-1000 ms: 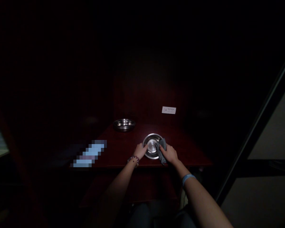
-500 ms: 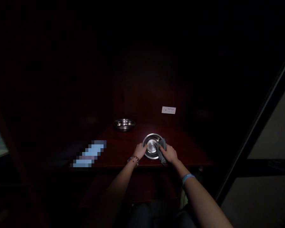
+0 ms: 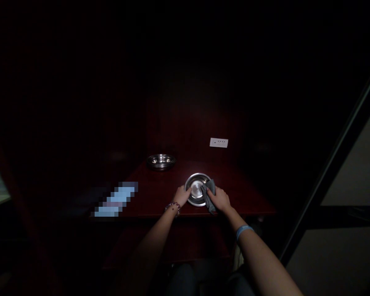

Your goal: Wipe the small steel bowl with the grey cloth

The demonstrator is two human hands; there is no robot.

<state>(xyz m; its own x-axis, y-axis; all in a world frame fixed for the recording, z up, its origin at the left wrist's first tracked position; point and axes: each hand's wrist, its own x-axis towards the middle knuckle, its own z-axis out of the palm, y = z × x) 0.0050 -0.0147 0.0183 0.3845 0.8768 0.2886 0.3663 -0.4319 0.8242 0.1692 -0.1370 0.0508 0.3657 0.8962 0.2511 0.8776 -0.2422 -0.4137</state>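
A shiny steel bowl (image 3: 196,188) sits near the front edge of a dark red table (image 3: 160,193). My left hand (image 3: 182,196) grips the bowl's left rim, fingers curled round it. My right hand (image 3: 220,199) is closed on a grey cloth (image 3: 209,192), which it presses against the bowl's right side and inner wall. A beaded bracelet circles my left wrist and a blue band my right.
A second steel bowl (image 3: 161,160) stands further back on the left. A white socket plate (image 3: 218,142) is fixed on the dark back wall. A blurred light-blue object (image 3: 115,199) lies at the table's left. The surroundings are very dark.
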